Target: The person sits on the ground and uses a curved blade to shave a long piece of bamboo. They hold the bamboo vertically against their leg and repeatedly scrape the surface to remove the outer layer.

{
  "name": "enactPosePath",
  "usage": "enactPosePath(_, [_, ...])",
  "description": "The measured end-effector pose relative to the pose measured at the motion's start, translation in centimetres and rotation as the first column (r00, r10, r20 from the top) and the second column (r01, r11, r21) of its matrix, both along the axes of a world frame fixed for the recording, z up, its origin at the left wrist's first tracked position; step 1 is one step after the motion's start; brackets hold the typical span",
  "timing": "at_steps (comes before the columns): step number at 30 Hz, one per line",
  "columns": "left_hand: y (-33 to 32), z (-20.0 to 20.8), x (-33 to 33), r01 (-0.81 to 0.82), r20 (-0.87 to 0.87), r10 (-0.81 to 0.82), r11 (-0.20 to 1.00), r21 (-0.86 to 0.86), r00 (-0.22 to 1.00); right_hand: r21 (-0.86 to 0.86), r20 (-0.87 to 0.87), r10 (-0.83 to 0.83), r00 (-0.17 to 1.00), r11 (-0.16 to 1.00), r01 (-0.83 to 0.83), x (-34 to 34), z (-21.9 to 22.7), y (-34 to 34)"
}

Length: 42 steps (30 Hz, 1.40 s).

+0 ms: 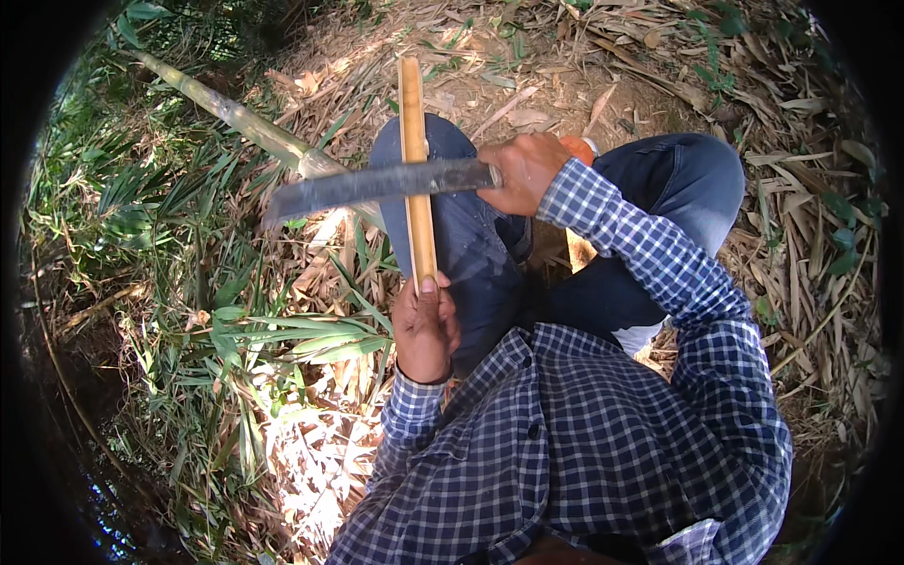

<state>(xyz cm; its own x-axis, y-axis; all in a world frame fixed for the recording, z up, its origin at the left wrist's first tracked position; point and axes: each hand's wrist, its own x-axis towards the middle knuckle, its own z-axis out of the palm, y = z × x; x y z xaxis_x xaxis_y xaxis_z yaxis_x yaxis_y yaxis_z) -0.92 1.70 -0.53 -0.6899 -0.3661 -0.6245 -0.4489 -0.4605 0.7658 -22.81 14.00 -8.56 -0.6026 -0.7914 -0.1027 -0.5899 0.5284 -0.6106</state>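
My left hand is closed round the near end of a split bamboo strip, its thumb lying on the pale hollow inner face. The strip points away from me, over my bent left knee. My right hand grips a machete by its handle, which is mostly hidden in the fist. The dark blade lies crosswise over the strip at about its middle, with its tip out to the left. Whether the edge touches the bamboo I cannot tell.
A long bamboo pole lies slantwise on the ground at the left, running behind the blade. Green leaves grow beside my left arm. Dry bamboo leaves litter the right side. Something orange shows behind my right wrist.
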Motion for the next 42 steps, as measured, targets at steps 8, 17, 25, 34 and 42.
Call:
enactPosePath(8, [0.0, 1.0, -0.3, -0.013, 0.016, 0.013, 1.0, 0.005, 1.0, 0.02, 0.035, -0.071, 0.997, 0.997, 0.071, -1.8, -0.3, -1.1])
enactPosePath(17, [-0.4, 0.9, 1.0, -0.036, 0.033, 0.035, 0.999, 0.027, 0.999, 0.039, 0.09, -0.089, 0.992, 0.996, 0.086, -2.6, -0.9, -0.9])
enactPosePath(25, [-0.8, 0.8, 1.8, 0.018, 0.024, -0.018, 1.0, 0.003, 1.0, 0.163, 0.126, -0.198, 0.972, 0.971, 0.176, -4.3, -2.3, -1.0])
enactPosePath(34, [-2.1, 0.8, 2.9, 0.079, 0.042, -0.079, 0.997, -0.001, 0.996, 0.252, 0.129, -0.453, 0.882, 0.875, 0.413, -8.9, -3.4, -0.5])
enactPosePath(42, [-7.3, 2.0, 1.3, 0.476, 0.247, -0.431, 0.863, -0.168, 0.868, -0.22, 0.185, -0.274, 0.944, 0.924, 0.312, -4.6, 0.7, 2.7])
